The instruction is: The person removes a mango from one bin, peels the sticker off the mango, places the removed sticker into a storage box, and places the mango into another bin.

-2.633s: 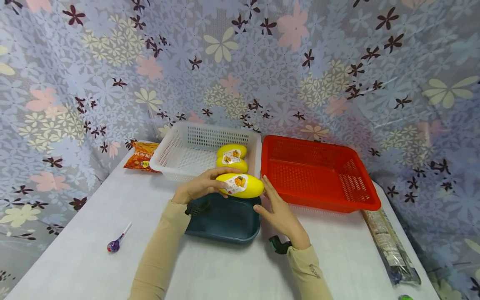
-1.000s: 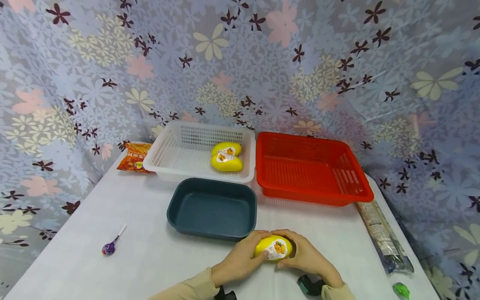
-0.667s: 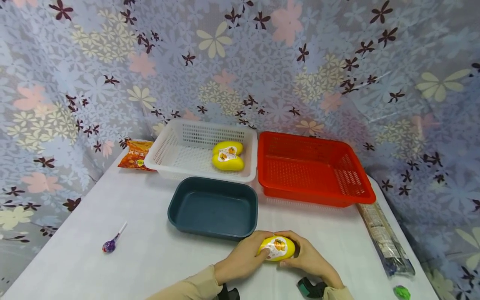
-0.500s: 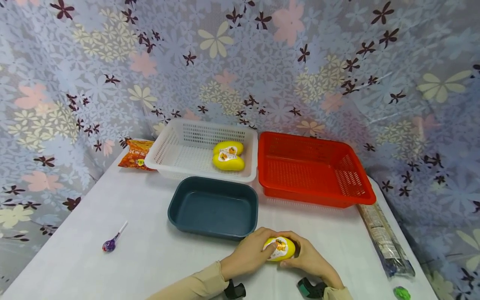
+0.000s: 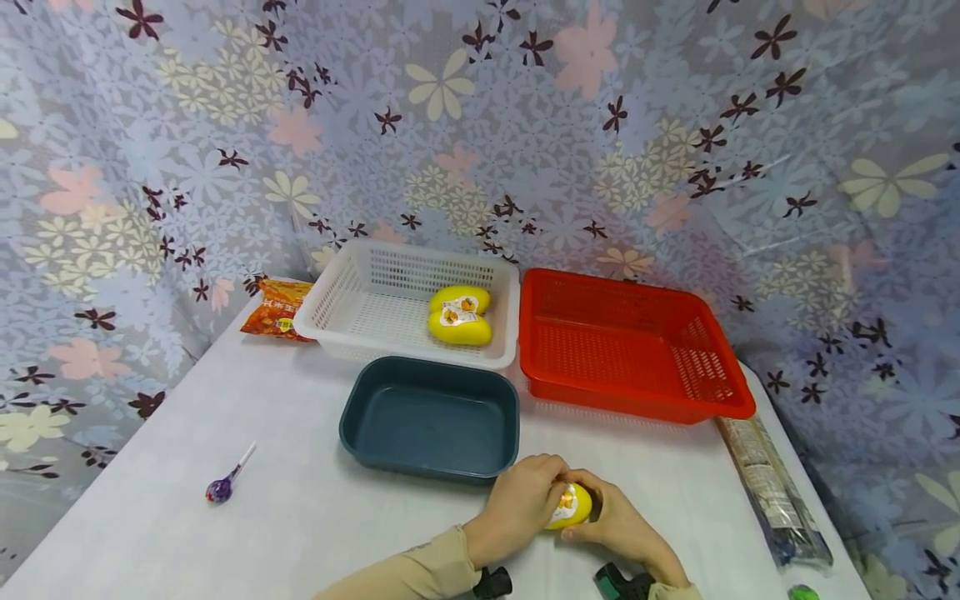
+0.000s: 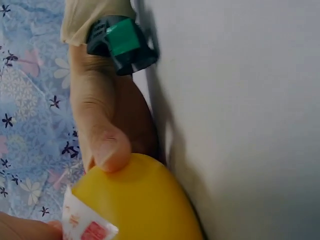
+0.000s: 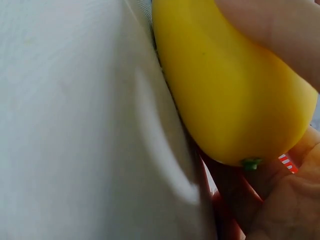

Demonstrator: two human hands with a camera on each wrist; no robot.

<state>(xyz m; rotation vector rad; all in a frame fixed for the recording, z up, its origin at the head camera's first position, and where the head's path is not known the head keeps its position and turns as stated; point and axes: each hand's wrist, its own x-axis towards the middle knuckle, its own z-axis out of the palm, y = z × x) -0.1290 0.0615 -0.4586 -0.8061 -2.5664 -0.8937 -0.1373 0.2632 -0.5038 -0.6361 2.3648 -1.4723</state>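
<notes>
Head view shows the yellow mango (image 5: 574, 507) held just above the near part of the white table (image 5: 300, 500), in front of the dark blue tray (image 5: 429, 421). Its skin looks smooth and glossy, with a paper label (image 6: 86, 226) on one flank, so it is probably firm, fairly light and a little slippery; cupping its broad sides seems safest. The left hand (image 5: 517, 508) wraps its fingers around the left side, and the right hand (image 5: 618, 527) curls around the right end. Farther off, two more mangoes (image 5: 459, 317) lie in the white basket (image 5: 337, 302), left of the red basket (image 5: 637, 350).
</notes>
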